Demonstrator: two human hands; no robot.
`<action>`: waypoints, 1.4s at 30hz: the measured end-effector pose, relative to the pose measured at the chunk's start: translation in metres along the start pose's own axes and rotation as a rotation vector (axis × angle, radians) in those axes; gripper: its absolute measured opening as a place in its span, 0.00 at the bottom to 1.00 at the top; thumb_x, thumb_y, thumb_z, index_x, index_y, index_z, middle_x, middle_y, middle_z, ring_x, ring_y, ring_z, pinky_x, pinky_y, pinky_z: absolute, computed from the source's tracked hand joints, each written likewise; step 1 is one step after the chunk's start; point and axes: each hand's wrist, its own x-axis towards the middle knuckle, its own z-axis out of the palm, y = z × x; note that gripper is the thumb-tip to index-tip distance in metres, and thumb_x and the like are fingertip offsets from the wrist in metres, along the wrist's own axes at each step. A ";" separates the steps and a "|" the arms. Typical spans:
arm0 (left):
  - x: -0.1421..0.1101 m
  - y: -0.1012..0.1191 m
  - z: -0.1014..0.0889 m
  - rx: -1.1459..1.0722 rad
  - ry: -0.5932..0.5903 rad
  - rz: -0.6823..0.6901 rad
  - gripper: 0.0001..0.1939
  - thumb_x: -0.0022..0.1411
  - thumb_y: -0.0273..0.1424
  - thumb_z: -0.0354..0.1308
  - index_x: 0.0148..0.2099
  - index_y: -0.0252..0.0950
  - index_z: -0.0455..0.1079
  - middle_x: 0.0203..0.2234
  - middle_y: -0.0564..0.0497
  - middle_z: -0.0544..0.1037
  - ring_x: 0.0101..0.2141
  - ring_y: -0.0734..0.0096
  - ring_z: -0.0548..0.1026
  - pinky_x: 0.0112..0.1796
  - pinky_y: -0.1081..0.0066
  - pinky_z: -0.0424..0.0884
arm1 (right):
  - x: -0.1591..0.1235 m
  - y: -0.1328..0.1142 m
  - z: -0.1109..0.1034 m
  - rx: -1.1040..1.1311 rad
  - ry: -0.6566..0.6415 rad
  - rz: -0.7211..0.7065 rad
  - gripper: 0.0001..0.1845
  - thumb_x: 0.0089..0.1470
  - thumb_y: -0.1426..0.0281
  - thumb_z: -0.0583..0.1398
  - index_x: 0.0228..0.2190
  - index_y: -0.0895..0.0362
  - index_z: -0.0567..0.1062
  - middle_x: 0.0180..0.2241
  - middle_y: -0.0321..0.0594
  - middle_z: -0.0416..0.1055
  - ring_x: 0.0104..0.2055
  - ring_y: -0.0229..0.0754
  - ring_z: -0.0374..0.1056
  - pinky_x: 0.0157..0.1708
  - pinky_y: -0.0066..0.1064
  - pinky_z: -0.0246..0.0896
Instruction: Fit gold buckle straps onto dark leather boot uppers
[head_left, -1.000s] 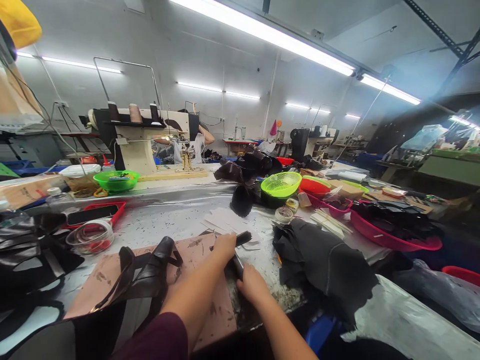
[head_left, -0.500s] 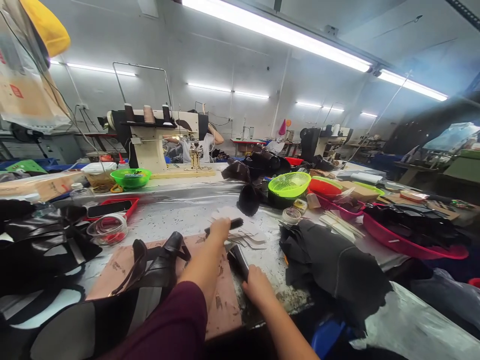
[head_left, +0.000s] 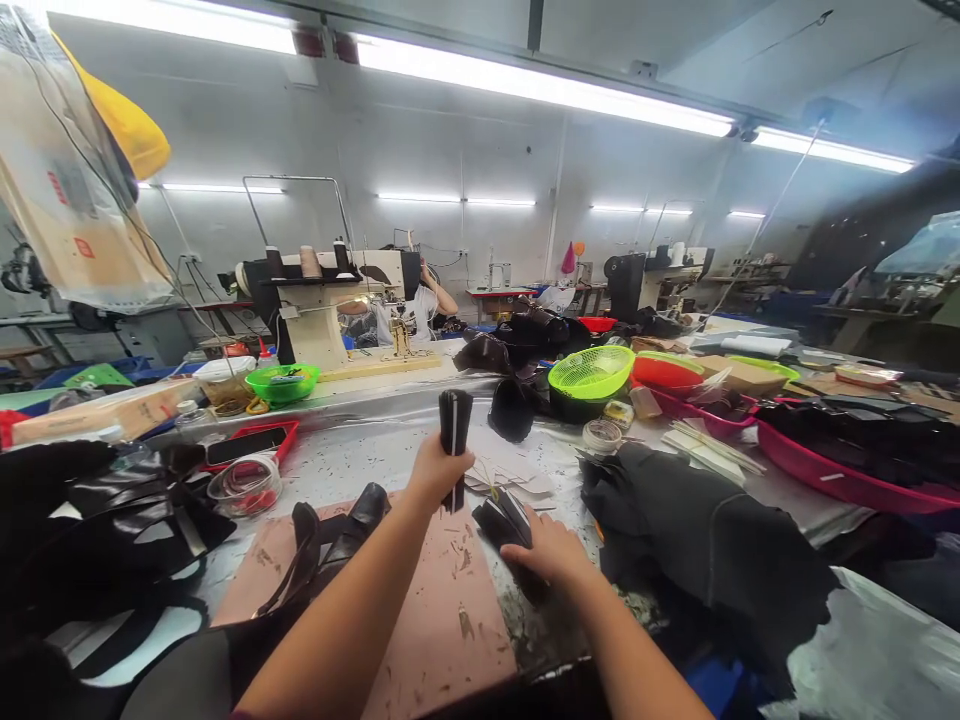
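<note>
My left hand (head_left: 435, 474) is closed around a bundle of black strips (head_left: 454, 425) with a pale line down its middle, held upright over the work surface. Low at the right, my right hand (head_left: 556, 550) has its thumb and fingers around a second black bundle (head_left: 491, 522), which lies tilted near the table edge and shows pale edges. Beneath my left arm is a pink board (head_left: 442, 610) with dark scuffs. Black leather pieces (head_left: 349, 535) lie on its left part. Thin white sheets (head_left: 517, 468) are spread just behind the bundles.
Dark leather pieces are heaped at the left (head_left: 135, 500), and a dark grey stack (head_left: 697, 530) lies at the right. Farther back are a green mesh basket (head_left: 591, 372), a pink basin (head_left: 840, 478), a red tray (head_left: 289, 437) and a sewing machine (head_left: 315, 310), with a person (head_left: 420, 310) behind it.
My left hand has turned its black bundle from lying flat to upright. My right hand has shifted forward along the other bundle. The view has swung slightly.
</note>
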 end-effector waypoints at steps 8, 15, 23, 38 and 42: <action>-0.059 -0.025 0.002 -0.701 -0.254 -0.243 0.11 0.36 0.27 0.59 0.25 0.35 0.60 0.18 0.56 0.68 0.22 0.74 0.69 0.25 0.74 0.64 | -0.028 -0.041 -0.003 0.757 -0.054 -0.412 0.22 0.51 0.52 0.53 0.36 0.56 0.73 0.40 0.42 0.71 0.44 0.45 0.65 0.44 0.35 0.57; -0.080 -0.033 -0.004 -0.839 -0.302 -0.243 0.09 0.35 0.23 0.58 0.22 0.34 0.60 0.15 0.56 0.67 0.19 0.76 0.67 0.24 0.74 0.63 | -0.066 -0.070 0.023 1.647 -0.277 -0.224 0.15 0.42 0.59 0.63 0.22 0.57 0.69 0.23 0.33 0.63 0.26 0.34 0.57 0.31 0.28 0.54; -0.097 -0.059 -0.015 -0.842 -0.013 -0.401 0.09 0.33 0.23 0.58 0.23 0.33 0.63 0.14 0.56 0.68 0.17 0.77 0.67 0.23 0.76 0.62 | -0.091 -0.068 0.021 1.106 -0.104 -0.445 0.18 0.47 0.55 0.58 0.21 0.56 0.64 0.25 0.34 0.59 0.28 0.37 0.56 0.32 0.30 0.53; -0.136 -0.076 -0.044 -0.712 -0.241 -0.164 0.10 0.40 0.26 0.62 0.29 0.34 0.66 0.25 0.53 0.72 0.17 0.79 0.66 0.22 0.75 0.63 | -0.090 -0.085 0.052 1.577 -0.044 -0.337 0.32 0.34 0.65 0.69 0.42 0.48 0.63 0.44 0.38 0.63 0.39 0.38 0.67 0.40 0.33 0.63; -0.141 -0.074 -0.047 -0.533 -0.643 -0.065 0.08 0.40 0.24 0.61 0.28 0.33 0.69 0.22 0.53 0.70 0.22 0.74 0.66 0.23 0.76 0.62 | -0.102 -0.100 0.047 1.368 -0.104 -0.577 0.40 0.31 0.61 0.70 0.46 0.47 0.59 0.46 0.43 0.63 0.44 0.48 0.65 0.42 0.42 0.61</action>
